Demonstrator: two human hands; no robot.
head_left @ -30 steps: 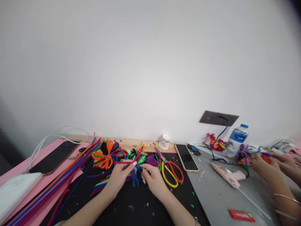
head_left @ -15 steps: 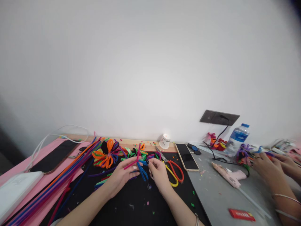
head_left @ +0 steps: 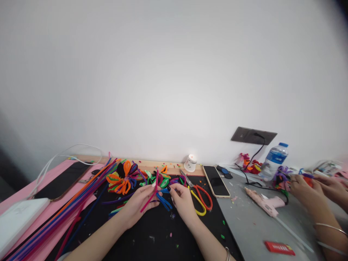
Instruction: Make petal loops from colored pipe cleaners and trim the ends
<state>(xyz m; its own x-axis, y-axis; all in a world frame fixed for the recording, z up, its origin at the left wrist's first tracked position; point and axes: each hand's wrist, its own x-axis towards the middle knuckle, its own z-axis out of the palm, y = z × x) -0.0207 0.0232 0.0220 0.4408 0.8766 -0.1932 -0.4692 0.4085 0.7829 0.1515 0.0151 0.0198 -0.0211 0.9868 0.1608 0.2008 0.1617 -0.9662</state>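
Between my two hands are looped blue pipe cleaners [head_left: 165, 203] and a magenta pipe cleaner [head_left: 148, 201]. My left hand [head_left: 141, 203] is closed in a pinch where the magenta stem crosses the blue ones; its fingers partly hide the join. From the other side, my right hand [head_left: 181, 200] pinches the blue pipe cleaners between thumb and fingers. Just behind lie finished-looking pipe-cleaner loops, among them an orange and purple flower [head_left: 125, 177]. Scissors [head_left: 202, 199] with red and yellow handles rest to the right of my right hand.
A bundle of long pipe cleaners [head_left: 73, 206] lies at left beside a dark phone [head_left: 62, 180] and white power bank [head_left: 24, 221]. A second phone [head_left: 216, 181], a paper cup [head_left: 190, 163], a glue gun [head_left: 263, 203] and a bottle [head_left: 275, 159] stand rightward. Another person's hands [head_left: 312, 188] work at far right.
The magenta pipe cleaner has tilted, its lower end now pointing down toward me. The blue loops have turned slightly in my fingers. At right, the other person's hands have shifted a little.
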